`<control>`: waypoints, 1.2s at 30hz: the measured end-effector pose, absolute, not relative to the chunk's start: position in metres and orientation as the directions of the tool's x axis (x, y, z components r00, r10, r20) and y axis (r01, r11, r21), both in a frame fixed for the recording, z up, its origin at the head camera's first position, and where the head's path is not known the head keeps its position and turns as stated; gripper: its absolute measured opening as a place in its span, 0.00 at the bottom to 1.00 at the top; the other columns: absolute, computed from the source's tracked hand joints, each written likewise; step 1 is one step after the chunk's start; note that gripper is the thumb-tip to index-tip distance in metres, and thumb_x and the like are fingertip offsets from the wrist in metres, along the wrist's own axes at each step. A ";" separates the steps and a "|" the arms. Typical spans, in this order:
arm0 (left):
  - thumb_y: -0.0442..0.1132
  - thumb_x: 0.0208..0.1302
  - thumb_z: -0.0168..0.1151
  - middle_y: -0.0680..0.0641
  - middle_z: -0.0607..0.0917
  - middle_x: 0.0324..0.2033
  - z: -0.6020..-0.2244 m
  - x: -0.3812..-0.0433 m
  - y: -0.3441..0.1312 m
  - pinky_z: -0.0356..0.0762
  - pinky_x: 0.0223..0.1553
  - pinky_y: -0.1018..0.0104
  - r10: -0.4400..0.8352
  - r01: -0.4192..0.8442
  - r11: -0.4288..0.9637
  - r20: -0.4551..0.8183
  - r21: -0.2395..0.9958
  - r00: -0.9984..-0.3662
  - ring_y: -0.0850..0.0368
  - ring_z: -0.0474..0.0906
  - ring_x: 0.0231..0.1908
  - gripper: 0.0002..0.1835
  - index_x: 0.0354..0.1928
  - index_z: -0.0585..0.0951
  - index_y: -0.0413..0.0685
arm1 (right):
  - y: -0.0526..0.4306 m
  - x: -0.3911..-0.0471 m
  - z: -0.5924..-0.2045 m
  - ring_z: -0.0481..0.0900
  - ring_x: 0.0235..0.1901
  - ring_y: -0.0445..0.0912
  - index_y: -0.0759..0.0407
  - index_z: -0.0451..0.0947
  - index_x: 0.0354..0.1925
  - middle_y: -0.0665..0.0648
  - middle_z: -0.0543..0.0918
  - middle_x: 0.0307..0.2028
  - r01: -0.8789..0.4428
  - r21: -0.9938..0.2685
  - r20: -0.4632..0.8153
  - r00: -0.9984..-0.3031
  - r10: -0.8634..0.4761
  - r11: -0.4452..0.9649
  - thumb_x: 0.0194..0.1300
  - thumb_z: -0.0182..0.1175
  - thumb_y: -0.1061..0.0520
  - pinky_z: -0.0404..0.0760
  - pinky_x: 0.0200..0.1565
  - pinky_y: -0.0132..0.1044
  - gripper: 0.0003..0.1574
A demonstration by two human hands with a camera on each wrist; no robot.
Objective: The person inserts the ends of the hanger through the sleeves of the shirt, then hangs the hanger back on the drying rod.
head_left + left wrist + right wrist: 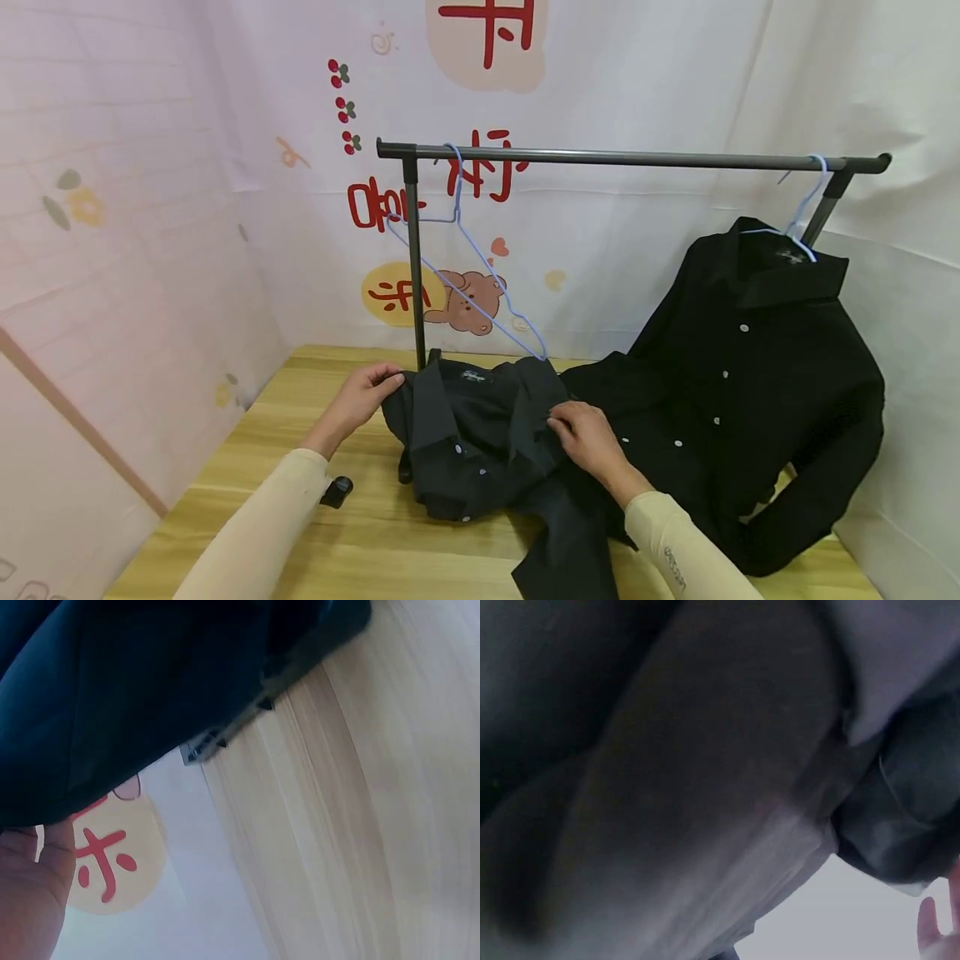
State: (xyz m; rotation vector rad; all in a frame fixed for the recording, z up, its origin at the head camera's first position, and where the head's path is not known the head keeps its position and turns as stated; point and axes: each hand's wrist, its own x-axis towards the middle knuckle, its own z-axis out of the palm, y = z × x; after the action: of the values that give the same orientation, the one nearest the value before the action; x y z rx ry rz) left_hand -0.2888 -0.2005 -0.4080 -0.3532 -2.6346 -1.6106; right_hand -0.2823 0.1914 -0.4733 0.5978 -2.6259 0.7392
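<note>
A black button-up shirt [480, 417] is held up by its shoulders above the table, its collar spread and a label showing inside the neck. My left hand [363, 396] pinches the shoulder on the left; the left wrist view shows that hand [34, 885] at the edge of the dark cloth [135, 690]. At the other shoulder, my right hand [588, 437] grips the fabric beside the collar. Dark cloth [705, 772] fills most of the right wrist view. Just behind the collar hangs a bare blue wire hanger [487, 275], tilted, its lower right corner close to the shirt.
A dark metal clothes rack [630, 158] stands on the wooden table [300, 533]. Another black shirt [772, 358] hangs at right on a second blue hanger [806, 204], its lower part lying over the table. A small black object [337, 492] is by my left wrist. Printed cloth walls surround the table.
</note>
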 end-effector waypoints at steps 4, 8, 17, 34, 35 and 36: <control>0.45 0.77 0.53 0.43 0.82 0.43 -0.409 -0.290 -0.202 0.72 0.44 0.58 0.143 0.205 0.464 0.155 0.862 -0.978 0.52 0.76 0.39 0.16 0.50 0.82 0.40 | 0.203 -0.281 -0.447 0.72 0.26 0.47 0.58 0.76 0.41 0.51 0.74 0.27 -0.386 -0.637 0.432 -0.896 -0.105 0.667 0.76 0.54 0.57 0.70 0.33 0.42 0.07; 0.46 0.77 0.52 0.43 0.81 0.37 -0.408 -0.293 -0.195 0.71 0.42 0.57 0.108 0.219 0.481 0.191 0.849 -0.976 0.49 0.75 0.36 0.16 0.47 0.82 0.41 | 0.207 -0.281 -0.421 0.69 0.24 0.49 0.60 0.75 0.41 0.55 0.71 0.24 -0.373 -0.663 0.475 -0.880 -0.021 0.649 0.77 0.52 0.54 0.66 0.30 0.41 0.11; 0.39 0.72 0.60 0.45 0.85 0.40 -0.446 -0.295 -0.182 0.77 0.44 0.51 0.164 0.213 0.765 0.136 0.608 -0.977 0.49 0.81 0.38 0.08 0.45 0.85 0.45 | 0.207 -0.282 -0.453 0.82 0.42 0.56 0.61 0.81 0.53 0.62 0.83 0.46 -0.315 -0.346 0.323 -0.924 -0.203 0.884 0.70 0.62 0.55 0.79 0.45 0.54 0.16; 0.37 0.66 0.66 0.34 0.72 0.61 -0.432 -0.288 -0.154 0.67 0.60 0.42 0.600 0.599 0.759 0.081 0.254 -0.795 0.36 0.68 0.62 0.05 0.42 0.84 0.52 | 0.175 -0.292 -0.428 0.61 0.69 0.62 0.42 0.83 0.41 0.64 0.67 0.67 -0.702 0.019 0.131 -0.704 -0.698 0.712 0.63 0.69 0.58 0.56 0.66 0.65 0.11; 0.37 0.66 0.66 0.35 0.72 0.59 -0.429 -0.288 -0.155 0.68 0.59 0.43 0.590 0.581 0.749 0.080 0.318 -0.804 0.37 0.69 0.60 0.03 0.41 0.83 0.50 | 0.176 -0.292 -0.424 0.62 0.68 0.62 0.42 0.83 0.40 0.64 0.69 0.66 -0.711 -0.027 0.134 -0.699 -0.703 0.702 0.63 0.69 0.56 0.57 0.65 0.64 0.08; 0.38 0.67 0.66 0.36 0.73 0.58 -0.426 -0.288 -0.156 0.69 0.58 0.45 0.576 0.556 0.732 0.079 0.393 -0.814 0.38 0.70 0.58 0.02 0.39 0.83 0.50 | 0.177 -0.291 -0.420 0.63 0.67 0.63 0.43 0.83 0.39 0.65 0.69 0.65 -0.710 -0.103 0.123 -0.704 -0.700 0.696 0.64 0.68 0.54 0.59 0.65 0.64 0.06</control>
State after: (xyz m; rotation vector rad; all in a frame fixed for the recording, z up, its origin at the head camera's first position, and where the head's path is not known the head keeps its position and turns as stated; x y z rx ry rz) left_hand -0.2883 -0.1563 -0.4260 -0.9703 -2.9686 -0.6482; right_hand -0.2914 0.1769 -0.4199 1.1759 -2.8241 0.2191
